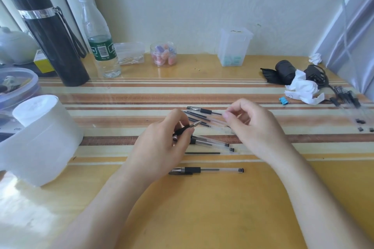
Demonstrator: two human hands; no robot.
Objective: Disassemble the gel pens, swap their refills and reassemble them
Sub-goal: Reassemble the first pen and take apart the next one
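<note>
Head view: left hand (159,147) grip on pen tip (187,127), right hand (255,125) on clear barrel (214,122)

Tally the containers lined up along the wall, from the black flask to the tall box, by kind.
Drink bottles: 2 (black flask, clear water bottle)
Translucent boxes: 2 (flat box, tall box)
Round jars: 1 (clear jar)
Total: 5
</note>
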